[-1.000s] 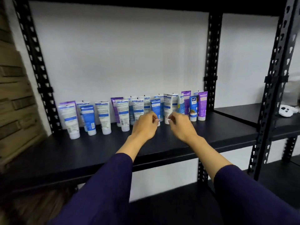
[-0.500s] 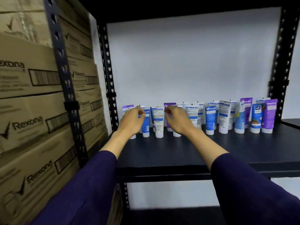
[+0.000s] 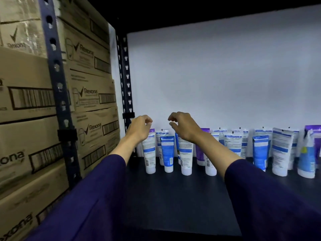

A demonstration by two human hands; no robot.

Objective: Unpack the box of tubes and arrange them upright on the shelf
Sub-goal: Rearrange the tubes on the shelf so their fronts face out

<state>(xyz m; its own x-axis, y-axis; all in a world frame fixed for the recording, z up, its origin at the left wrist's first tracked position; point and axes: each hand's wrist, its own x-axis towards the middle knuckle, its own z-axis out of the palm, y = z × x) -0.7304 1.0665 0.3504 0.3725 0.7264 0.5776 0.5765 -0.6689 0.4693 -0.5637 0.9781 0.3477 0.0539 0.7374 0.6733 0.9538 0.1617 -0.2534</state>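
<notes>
Just above the upright tubes [image 3: 185,153], left hand [image 3: 139,130] and right hand [image 3: 185,126] hover (fingers loosely curled, holding nothing).

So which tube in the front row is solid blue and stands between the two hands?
The blue tube, second from the left in front, cap down. Its neighbours, the white tube under the left hand and the white tube under the right hand, are white-bodied.

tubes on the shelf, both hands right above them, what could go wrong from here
1. The tubes stand cap-down and packed close together, so a knock from the left hand or right hand could topple several like dominoes.
2. The right forearm crosses in front of the row and might sweep tubes over as it pulls back.
3. The front tubes on the shelf hide those behind, so a fallen one could go unnoticed.
</notes>
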